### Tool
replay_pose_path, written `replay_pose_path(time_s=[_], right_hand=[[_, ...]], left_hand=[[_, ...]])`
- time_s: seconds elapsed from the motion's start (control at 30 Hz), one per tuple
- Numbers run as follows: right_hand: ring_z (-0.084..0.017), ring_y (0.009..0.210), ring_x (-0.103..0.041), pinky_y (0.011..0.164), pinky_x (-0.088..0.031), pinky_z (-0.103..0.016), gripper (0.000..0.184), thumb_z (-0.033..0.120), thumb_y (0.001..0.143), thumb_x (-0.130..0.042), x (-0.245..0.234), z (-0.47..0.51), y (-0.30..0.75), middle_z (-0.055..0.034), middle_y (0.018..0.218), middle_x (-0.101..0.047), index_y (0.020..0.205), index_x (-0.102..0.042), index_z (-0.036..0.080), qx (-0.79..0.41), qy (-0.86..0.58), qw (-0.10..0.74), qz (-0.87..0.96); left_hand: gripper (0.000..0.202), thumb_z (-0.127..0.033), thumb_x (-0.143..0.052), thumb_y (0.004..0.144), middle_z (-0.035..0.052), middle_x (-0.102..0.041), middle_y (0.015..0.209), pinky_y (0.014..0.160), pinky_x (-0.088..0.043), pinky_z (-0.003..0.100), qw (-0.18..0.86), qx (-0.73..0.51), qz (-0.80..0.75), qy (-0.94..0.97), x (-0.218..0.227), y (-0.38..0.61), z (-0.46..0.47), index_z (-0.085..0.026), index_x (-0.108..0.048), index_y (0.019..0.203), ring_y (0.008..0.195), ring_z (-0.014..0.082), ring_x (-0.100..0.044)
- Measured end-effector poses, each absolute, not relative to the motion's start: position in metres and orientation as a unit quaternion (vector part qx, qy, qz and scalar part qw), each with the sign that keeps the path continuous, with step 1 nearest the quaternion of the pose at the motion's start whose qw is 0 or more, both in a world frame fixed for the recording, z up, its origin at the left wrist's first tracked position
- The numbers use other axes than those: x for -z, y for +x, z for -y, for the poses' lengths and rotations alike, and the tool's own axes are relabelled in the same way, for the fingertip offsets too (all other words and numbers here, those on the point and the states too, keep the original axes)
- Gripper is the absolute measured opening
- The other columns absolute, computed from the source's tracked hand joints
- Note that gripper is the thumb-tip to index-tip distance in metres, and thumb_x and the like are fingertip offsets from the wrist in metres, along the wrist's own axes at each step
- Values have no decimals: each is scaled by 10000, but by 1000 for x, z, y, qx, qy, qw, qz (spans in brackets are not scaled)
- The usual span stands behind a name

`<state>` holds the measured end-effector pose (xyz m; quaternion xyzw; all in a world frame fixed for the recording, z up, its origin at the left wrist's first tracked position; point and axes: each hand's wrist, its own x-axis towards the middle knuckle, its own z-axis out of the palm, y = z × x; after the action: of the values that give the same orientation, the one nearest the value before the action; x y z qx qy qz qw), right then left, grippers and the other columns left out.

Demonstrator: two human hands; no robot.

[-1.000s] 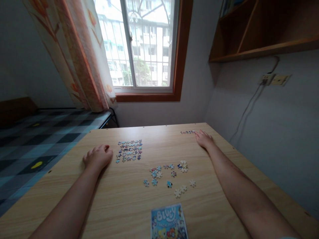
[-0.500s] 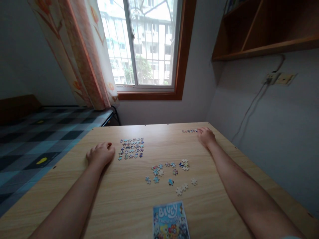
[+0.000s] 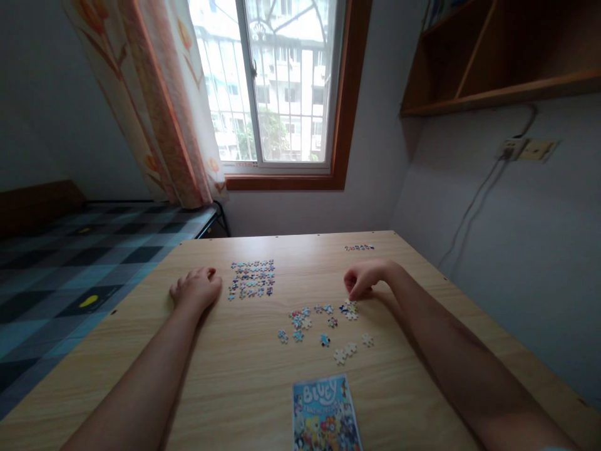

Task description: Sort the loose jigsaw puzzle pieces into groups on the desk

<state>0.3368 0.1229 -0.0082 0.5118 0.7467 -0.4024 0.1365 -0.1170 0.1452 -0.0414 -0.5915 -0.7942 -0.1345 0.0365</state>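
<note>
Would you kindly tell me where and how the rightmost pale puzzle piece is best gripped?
Probably pinch the pale puzzle piece by opposite knobbed edges, coming from above and slightly right: it lies flat, and the neighbouring pale pieces sit to its left.

I have the left arm (image 3: 145,369) reaching forward from the lower left, bare along the forearm, its left hand (image 3: 196,289) palm down with the fingers loosely bent. The right arm (image 3: 451,351) comes in from the lower right and stretches forward; at the right wrist (image 3: 392,275) I see it bend sharply inward. The right hand (image 3: 367,277) points left, fingers curled under, fingertips aimed down; its grip is hidden from me.
</note>
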Motion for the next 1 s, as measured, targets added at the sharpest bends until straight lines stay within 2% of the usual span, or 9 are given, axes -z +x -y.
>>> replay_pose_path(time_s=[0.13,0.27,0.43,0.57,0.77,0.9,1.0], right_hand=[[-80,590,-546,557,-372,-177,379,425,633,-763,14,-124,332,-4,706,-630,876,-677,147,373,536,135,-745],[-99,610,-601,587,-410,-189,259,319,728,-682,17,-128,336,-36,788,-696,932,-712,162,277,607,69,-742],[-151,740,-625,630,-403,-209,229,296,748,-664,20,-137,347,-80,852,-718,912,-736,152,169,668,12,-725],[-149,695,-613,591,-391,-212,196,283,729,-676,22,-141,354,-75,800,-713,852,-742,146,170,678,0,-715],[-90,532,-559,507,-385,-177,221,334,742,-674,25,-139,362,-34,698,-687,858,-729,155,251,669,0,-700],[-87,547,-579,521,-398,-163,248,359,789,-628,25,-140,368,-44,722,-694,894,-718,154,240,689,-21,-683],[-122,659,-620,582,-411,-178,237,312,779,-614,26,-142,372,-82,798,-706,918,-710,145,166,731,-55,-660]], left_hand=[[520,-465,-441,816,139,-568,1343,1009,-380,506,37,133,794,-591,42,-118,-146,-211,-617,1235,1207,362,-504],[510,-462,-453,811,136,-574,1337,1013,-377,506,38,136,795,-590,41,-116,-144,-218,-625,1224,1211,362,-502],[506,-455,-467,802,138,-580,1329,1010,-381,498,33,135,799,-585,39,-114,-142,-215,-634,1215,1208,365,-506],[524,-461,-452,809,145,-583,1323,994,-393,493,39,129,798,-588,41,-116,-144,-206,-624,1234,1188,366,-518],[503,-446,-474,797,150,-597,1306,1004,-384,505,44,140,793,-591,42,-116,-145,-208,-636,1210,1179,367,-526],[496,-439,-483,790,146,-596,1309,1004,-389,501,42,142,794,-590,40,-115,-144,-215,-641,1203,1186,363,-524],[499,-443,-479,792,142,-595,1313,1004,-391,498,41,138,795,-589,40,-114,-144,-219,-637,1209,1186,360,-525]])
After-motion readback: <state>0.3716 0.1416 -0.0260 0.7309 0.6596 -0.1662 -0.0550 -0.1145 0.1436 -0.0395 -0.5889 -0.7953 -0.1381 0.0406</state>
